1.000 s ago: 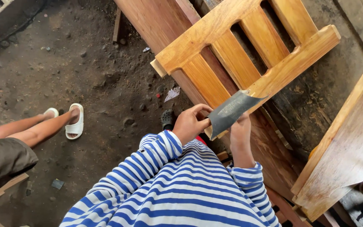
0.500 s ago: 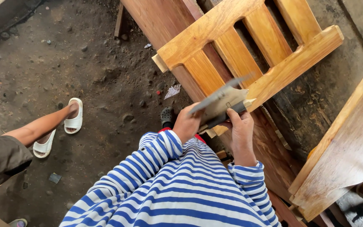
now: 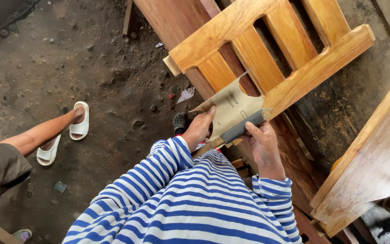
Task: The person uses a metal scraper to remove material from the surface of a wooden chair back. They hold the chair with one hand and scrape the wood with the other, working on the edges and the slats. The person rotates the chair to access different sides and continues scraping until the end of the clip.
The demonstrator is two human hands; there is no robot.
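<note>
Both my hands hold a sheet of sandpaper (image 3: pixel 233 108) with its tan backing up and a grey folded edge. My left hand (image 3: pixel 199 129) pinches its left corner. My right hand (image 3: pixel 260 144) grips the folded lower right edge. The sheet lies against the lower rail of a varnished wooden slatted frame (image 3: pixel 267 49), which rests tilted across a long reddish plank (image 3: pixel 168 22). My sleeves are blue and white striped.
Another person's legs in white sandals (image 3: pixel 64 131) stand on the dirt floor at the left. A second pale wooden piece (image 3: pixel 375 153) leans at the right. A dark shoe (image 3: pixel 179 122) and scraps lie near the plank.
The sandpaper has been turned over and spread out, from its grey side up to its tan backing up. The other person's feet have shifted and stepped closer.
</note>
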